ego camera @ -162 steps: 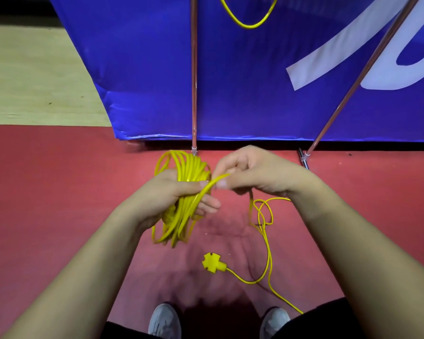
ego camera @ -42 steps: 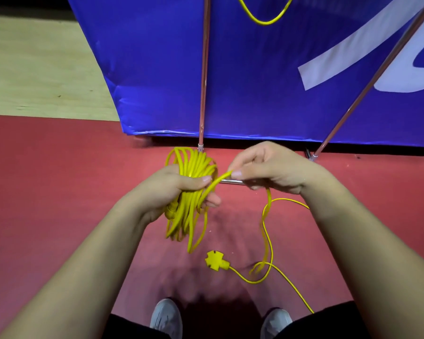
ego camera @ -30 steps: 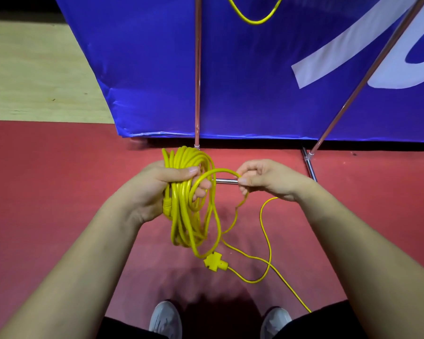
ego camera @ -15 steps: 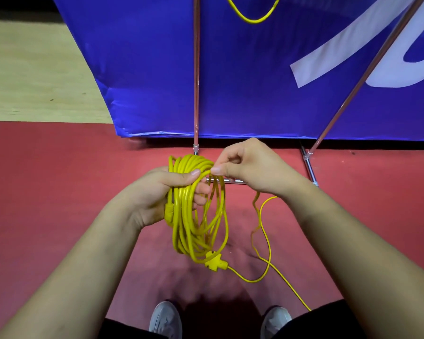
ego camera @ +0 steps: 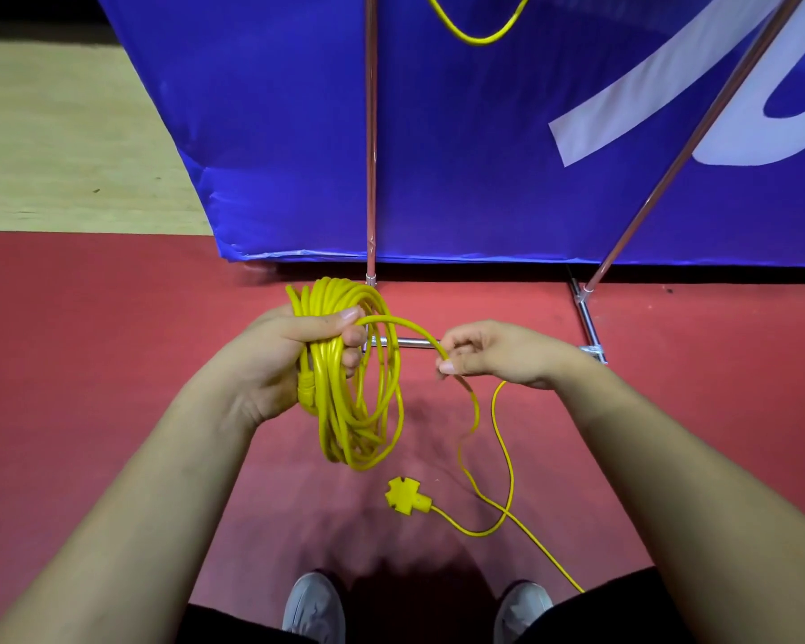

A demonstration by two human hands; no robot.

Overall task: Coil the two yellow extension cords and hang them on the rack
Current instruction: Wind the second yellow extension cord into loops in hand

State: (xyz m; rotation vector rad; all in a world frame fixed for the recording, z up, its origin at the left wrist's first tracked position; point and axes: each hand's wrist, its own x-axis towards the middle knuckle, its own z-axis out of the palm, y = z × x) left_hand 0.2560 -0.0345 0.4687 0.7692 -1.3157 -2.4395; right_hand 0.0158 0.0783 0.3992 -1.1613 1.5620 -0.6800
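The left hand [ego camera: 298, 360] is curled round the top of the coil [ego camera: 354, 411] at the centre of the frame, its thumb laid across the bunched loops. Just right of it, the right hand [ego camera: 498, 355] pinches the free strand [ego camera: 405, 325] between thumb and fingertips. From there the slack drops to the red floor [ego camera: 89, 341] and crosses itself beside the socket block [ego camera: 405, 495] at lower centre.

The hanging loops are uneven, so a loosened left grip while taking the next turn would probably let them spill. The crossed slack could also kink as it is drawn in, and one strand runs off near the right-hand shoe [ego camera: 524, 606], where a step might snag it.

I count two hands, one coil and one socket block. There is one loop of a second cord [ego camera: 477, 32] at the top centre edge, against the blue banner [ego camera: 484, 155]. Two long poles of the rack [ego camera: 371, 132] show, and two shoes.
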